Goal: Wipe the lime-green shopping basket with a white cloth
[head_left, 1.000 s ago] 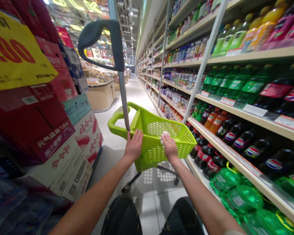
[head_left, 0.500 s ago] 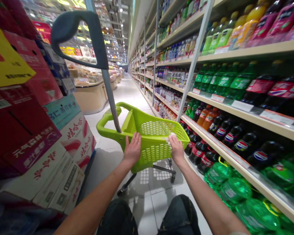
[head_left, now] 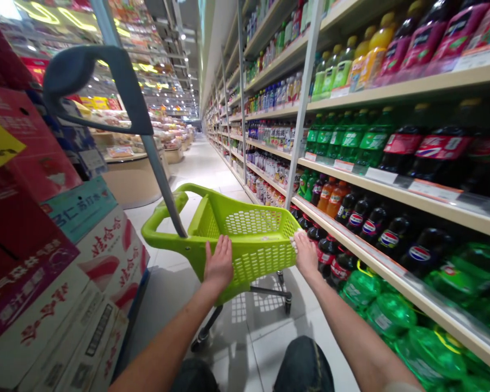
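Observation:
A lime-green wheeled shopping basket point(head_left: 253, 256) stands on the tiled aisle floor in front of me. Its grey pull handle point(head_left: 102, 81) rises up and to the left on a metal pole. My left hand point(head_left: 218, 264) lies flat with fingers stretched out against the basket's near wall. My right hand point(head_left: 305, 255) presses a small white cloth point(head_left: 294, 239) onto the basket's near right corner rim, fingers closed over it. The basket's inside looks empty.
Shelves of soda bottles point(head_left: 392, 228) run along the right, with green bottles point(head_left: 384, 310) at floor level close to my right arm. Stacked red and white cartons point(head_left: 57, 272) crowd the left. The aisle floor point(head_left: 212, 163) runs ahead toward display counters point(head_left: 130, 174).
My right hand has slid the cloth along the near rim out to the right corner. The view has shifted, so the basket and handle sit further left and the yellow sign is mostly gone.

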The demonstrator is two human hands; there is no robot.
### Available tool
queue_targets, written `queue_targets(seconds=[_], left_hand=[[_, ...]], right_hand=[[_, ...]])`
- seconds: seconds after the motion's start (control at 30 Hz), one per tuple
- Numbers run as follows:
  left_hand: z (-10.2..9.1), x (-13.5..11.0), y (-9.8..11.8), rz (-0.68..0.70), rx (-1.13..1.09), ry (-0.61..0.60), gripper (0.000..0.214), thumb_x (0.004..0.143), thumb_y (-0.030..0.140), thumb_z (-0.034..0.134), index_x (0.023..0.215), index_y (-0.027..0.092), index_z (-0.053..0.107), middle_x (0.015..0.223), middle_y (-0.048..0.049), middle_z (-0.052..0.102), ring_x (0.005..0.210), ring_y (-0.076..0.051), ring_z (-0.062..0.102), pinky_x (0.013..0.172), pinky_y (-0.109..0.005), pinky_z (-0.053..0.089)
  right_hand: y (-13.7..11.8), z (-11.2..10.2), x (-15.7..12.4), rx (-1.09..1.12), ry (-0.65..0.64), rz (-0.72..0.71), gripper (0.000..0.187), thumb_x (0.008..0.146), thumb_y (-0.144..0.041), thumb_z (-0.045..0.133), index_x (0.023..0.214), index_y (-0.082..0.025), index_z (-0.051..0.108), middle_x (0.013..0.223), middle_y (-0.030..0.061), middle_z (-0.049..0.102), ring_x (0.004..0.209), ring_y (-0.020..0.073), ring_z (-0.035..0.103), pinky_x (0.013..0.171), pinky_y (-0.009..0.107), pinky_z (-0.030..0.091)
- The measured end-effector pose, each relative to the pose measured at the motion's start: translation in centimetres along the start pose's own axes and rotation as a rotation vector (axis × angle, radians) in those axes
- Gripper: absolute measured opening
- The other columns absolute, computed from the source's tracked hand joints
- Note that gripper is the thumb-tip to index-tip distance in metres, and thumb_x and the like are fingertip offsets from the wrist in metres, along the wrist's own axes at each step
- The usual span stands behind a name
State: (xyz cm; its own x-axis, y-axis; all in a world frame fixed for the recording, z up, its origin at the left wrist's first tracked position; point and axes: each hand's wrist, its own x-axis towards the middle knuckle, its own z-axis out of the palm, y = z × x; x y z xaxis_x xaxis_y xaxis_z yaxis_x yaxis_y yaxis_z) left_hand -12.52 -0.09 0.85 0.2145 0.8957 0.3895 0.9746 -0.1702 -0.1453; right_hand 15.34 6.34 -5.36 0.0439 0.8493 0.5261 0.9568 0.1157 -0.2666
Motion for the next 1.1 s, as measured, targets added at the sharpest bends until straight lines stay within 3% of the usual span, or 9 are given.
queue_targets(seconds=[0.1, 0.2, 0.27, 0.47, 0.53, 0.63, 0.77, 0.97, 1.1], left_hand=[[-0.1, 0.2, 0.5, -0.009, 0.004, 0.010, 0.059, 0.070, 0.012, 0.035, 0.128, 0.008, 0.037, 0.137, -0.0137, 0.032, 0.129, -0.026, 0.022, 0.104, -0.055, 0.007], [-0.2, 0.2, 0.5, -0.012, -0.006, 0.012, 0.059, 0.069, 0.012, 0.036, 0.128, 0.008, 0.037, 0.137, -0.0137, 0.032, 0.130, -0.026, 0.022, 0.104, -0.055, 0.006], [-0.3, 0.0, 0.2, -0.001, -0.013, 0.007, 0.059, 0.070, 0.012, 0.035, 0.128, 0.008, 0.037, 0.137, -0.0125, 0.032, 0.130, -0.025, 0.022, 0.104, -0.055, 0.006], [-0.7, -0.9, -0.1, 0.005, -0.031, -0.012, 0.058, 0.069, 0.011, 0.036, 0.127, 0.010, 0.039, 0.139, -0.0100, 0.027, 0.130, -0.023, 0.020, 0.104, -0.055, 0.007], [-0.9, -0.9, 0.1, 0.001, -0.052, -0.019, 0.058, 0.068, 0.012, 0.037, 0.126, 0.009, 0.040, 0.139, -0.0109, 0.028, 0.130, -0.023, 0.021, 0.104, -0.055, 0.008], [-1.3, -1.2, -0.1, -0.004, -0.069, -0.001, 0.058, 0.067, 0.013, 0.038, 0.125, 0.009, 0.041, 0.138, -0.0109, 0.031, 0.129, -0.024, 0.024, 0.104, -0.055, 0.009], [-2.0, -2.5, -2.8, -0.046, -0.051, 0.106, 0.058, 0.068, 0.013, 0.038, 0.126, 0.010, 0.040, 0.137, -0.0105, 0.033, 0.129, -0.025, 0.025, 0.105, -0.054, 0.008], [-3.8, -4.2, -9.8, -0.272, 0.018, 0.294, 0.057, 0.073, 0.016, 0.035, 0.129, 0.006, 0.033, 0.139, -0.0139, 0.028, 0.130, -0.026, 0.021, 0.104, -0.055, 0.004], [-4.5, -3.8, -11.2, -0.297, 0.031, 0.261, 0.058, 0.071, 0.015, 0.035, 0.129, 0.007, 0.034, 0.138, -0.0132, 0.031, 0.130, -0.027, 0.020, 0.103, -0.057, 0.003]], right_hand=[[-2.7, 0.5, -0.6, 0.040, 0.006, -0.058, 0.051, 0.072, 0.002, 0.033, 0.116, -0.012, 0.053, 0.128, 0.0113, 0.046, 0.122, 0.0191, 0.037, 0.098, 0.039, 0.032], [-6.6, 1.3, -1.4, 0.176, 0.000, -0.293, 0.055, 0.069, 0.005, 0.034, 0.116, -0.016, 0.053, 0.129, 0.0089, 0.046, 0.123, 0.0157, 0.035, 0.100, 0.036, 0.032], [-7.6, 1.6, -1.6, 0.252, -0.001, -0.415, 0.055, 0.069, 0.005, 0.035, 0.116, -0.019, 0.053, 0.129, 0.0083, 0.047, 0.124, 0.0157, 0.035, 0.100, 0.037, 0.031], [-4.9, 1.7, -0.9, 0.349, 0.233, -0.251, 0.057, 0.070, 0.006, 0.030, 0.118, -0.016, 0.051, 0.125, 0.0129, 0.049, 0.124, 0.0167, 0.035, 0.101, 0.036, 0.029], [-6.4, 1.8, -1.1, 0.359, 0.237, -0.271, 0.054, 0.070, 0.006, 0.029, 0.115, -0.013, 0.053, 0.125, 0.0139, 0.049, 0.123, 0.0171, 0.035, 0.101, 0.035, 0.030], [-11.2, 2.1, -2.3, 0.387, 0.152, -0.402, 0.050, 0.069, 0.003, 0.035, 0.112, -0.015, 0.055, 0.125, 0.0115, 0.050, 0.121, 0.0179, 0.039, 0.099, 0.037, 0.034], [-15.2, 2.1, -3.5, 0.439, -0.025, -0.569, 0.054, 0.069, 0.003, 0.038, 0.116, -0.021, 0.053, 0.128, 0.0077, 0.048, 0.121, 0.0178, 0.038, 0.098, 0.040, 0.034], [-14.7, 0.7, -0.9, 0.585, 0.161, -0.291, 0.060, 0.066, 0.003, 0.032, 0.119, -0.018, 0.051, 0.126, 0.0078, 0.048, 0.121, 0.0172, 0.039, 0.100, 0.038, 0.035], [-19.5, -1.8, 1.3, 0.656, 0.224, -0.354, 0.057, 0.071, 0.001, 0.033, 0.122, -0.018, 0.047, 0.130, 0.0064, 0.045, 0.124, 0.0160, 0.034, 0.103, 0.036, 0.030]])
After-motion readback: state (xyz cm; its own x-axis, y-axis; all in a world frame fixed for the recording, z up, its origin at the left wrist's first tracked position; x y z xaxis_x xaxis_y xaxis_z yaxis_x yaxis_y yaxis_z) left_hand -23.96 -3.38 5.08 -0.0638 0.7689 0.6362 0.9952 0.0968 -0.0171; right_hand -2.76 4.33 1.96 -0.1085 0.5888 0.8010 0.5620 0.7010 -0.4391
